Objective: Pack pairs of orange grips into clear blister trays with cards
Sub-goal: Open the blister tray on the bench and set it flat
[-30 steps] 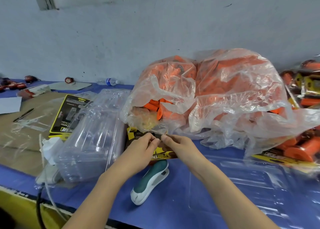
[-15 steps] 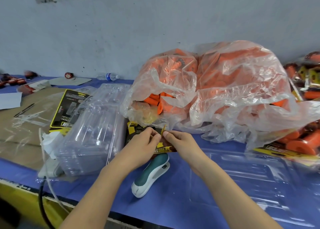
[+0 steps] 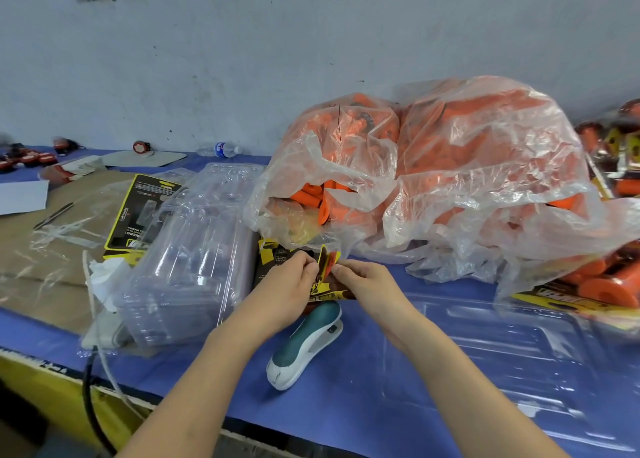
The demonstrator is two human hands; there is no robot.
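Observation:
Two big clear plastic bags [image 3: 450,167] full of orange grips [image 3: 311,194] lie at the back of the blue table [image 3: 346,405]. In front of them sits a small pile of yellow-and-black cards [image 3: 273,253]. My left hand [image 3: 287,284] and my right hand [image 3: 367,284] both pinch the edge of the top card [image 3: 329,260], which is lifted up between my fingertips. A stack of clear blister trays [image 3: 187,267] stands to the left. One empty clear tray [image 3: 502,347] lies flat on the right.
A teal-and-white stapler-like tool [image 3: 304,343] lies just below my hands. More cards [image 3: 142,208] lie left of the tray stack on brown cardboard [image 3: 41,250]. Packed grips [image 3: 609,277] pile up at the far right. A water bottle [image 3: 221,149] lies by the wall.
Both hands have peeled the top card's edge up off the pile; a second ago they were pinching it flat. The camera view has tilted slightly.

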